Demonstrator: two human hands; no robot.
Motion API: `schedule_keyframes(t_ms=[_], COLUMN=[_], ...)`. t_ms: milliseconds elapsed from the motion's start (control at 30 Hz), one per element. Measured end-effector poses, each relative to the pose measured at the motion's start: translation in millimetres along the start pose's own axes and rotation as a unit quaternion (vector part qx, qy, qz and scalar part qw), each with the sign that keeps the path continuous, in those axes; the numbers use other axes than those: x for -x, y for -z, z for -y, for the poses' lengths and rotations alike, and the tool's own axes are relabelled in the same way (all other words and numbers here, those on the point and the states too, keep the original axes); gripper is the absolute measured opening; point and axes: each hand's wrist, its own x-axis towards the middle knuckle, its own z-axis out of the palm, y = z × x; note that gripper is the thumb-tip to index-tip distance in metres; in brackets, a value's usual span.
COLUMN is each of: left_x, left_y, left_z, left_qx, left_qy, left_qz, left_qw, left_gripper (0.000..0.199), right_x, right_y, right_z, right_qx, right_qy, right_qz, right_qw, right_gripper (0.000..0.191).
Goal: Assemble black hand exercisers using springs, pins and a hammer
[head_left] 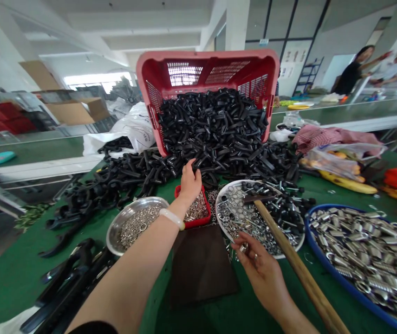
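Observation:
My left hand reaches over a small red tray of small metal pins to the near edge of a heap of black plastic handles. Its thumb and fingers are apart, and I see nothing held between them. Closer to me, my right hand pinches a small silver coil spring between thumb and fingers. That hand is beside the near rim of a white round tray of screws, rings and black-headed bolts. A dark flat pad lies on the table between my arms.
A tipped red plastic crate spills the handles. A hammer rests across the white tray. A blue-rimmed tray of springs stands right, a steel bowl of small rings left. Bananas lie right; people work beyond.

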Motion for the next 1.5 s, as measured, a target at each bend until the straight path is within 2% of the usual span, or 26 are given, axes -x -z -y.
schedule_keyframes(t_ms=[33,67,100,133,167,200,233,300,367,467,600,767,867,967,1067,1233,1300,1400,1433,1500], left_x=[11,24,40,57,75,93,111,141,161,177,183,188,189,188,185,178,176,174,172,168], left_y=[6.0,11.2,15.4,18.9,21.8,24.3,26.6,30.8,34.4,38.2,42.7,48.6,50.5,50.9,50.9,56.6,61.7,69.2,70.9,72.3], left_z=[-9,-18,-25,-32,-38,-41,-44,-47,-49,-54,-59,-58,-57,-54,-48,-39,-36,-28,-25,-17], left_qx=[0.08,0.169,0.26,0.344,0.404,0.456,0.505,0.55,0.569,0.589,0.594,0.619,0.622,0.609,0.589,0.578,0.581,0.593,0.609,0.663], left_qy=[0.037,0.103,0.197,0.289,0.377,0.432,0.463,0.514,0.549,0.573,0.592,0.602,0.606,0.612,0.601,0.508,0.471,0.457,0.461,0.482], left_qz=[-0.001,0.017,0.045,0.102,0.16,0.208,0.24,0.272,0.289,0.305,0.309,0.331,0.333,0.332,0.359,0.415,0.447,0.49,0.482,0.419], left_qw=[0.996,0.98,0.944,0.888,0.818,0.749,0.688,0.599,0.54,0.483,0.448,0.38,0.367,0.379,0.404,0.486,0.491,0.447,0.429,0.391], left_gripper=[0.034,0.03,0.025,0.021,0.021,0.025,0.03,0.036,0.041,0.046,0.049,0.05,0.052,0.053,0.054,0.059,0.062,0.058,0.054,0.043], right_x=[-2,-4,-5,-6,-7,-8,-8,-8,-8,-8,-6,-6,-5,-5,-10,-28,-34,-44,-49,-63], right_y=[1,2,4,6,8,9,11,11,8,2,0,4,3,1,0,-4,-6,-7,-5,0], right_z=[0,2,7,13,21,30,40,58,71,79,81,88,88,86,88,93,88,74,69,60], right_qx=[-0.012,-0.026,-0.038,-0.048,-0.056,-0.063,-0.067,-0.076,-0.079,-0.056,-0.021,-0.022,-0.036,0.023,0.081,0.077,0.06,0.09,0.154,0.339], right_qy=[0.002,0.008,0.018,0.029,0.04,0.051,0.061,0.076,0.089,0.095,0.077,0.096,0.096,0.109,0.113,0.011,-0.038,-0.09,-0.088,-0.056], right_qz=[-0.007,-0.017,-0.03,-0.043,-0.056,-0.063,-0.063,-0.043,-0.003,0.052,0.105,0.171,0.171,0.159,0.179,0.236,0.249,0.28,0.27,0.215], right_qw=[1.0,0.999,0.999,0.997,0.996,0.995,0.994,0.993,0.993,0.993,0.991,0.98,0.98,0.981,0.974,0.969,0.966,0.952,0.946,0.914], right_gripper=[0.037,0.037,0.037,0.036,0.034,0.032,0.03,0.027,0.026,0.025,0.022,0.019,0.018,0.018,0.018,0.018,0.02,0.029,0.031,0.033])
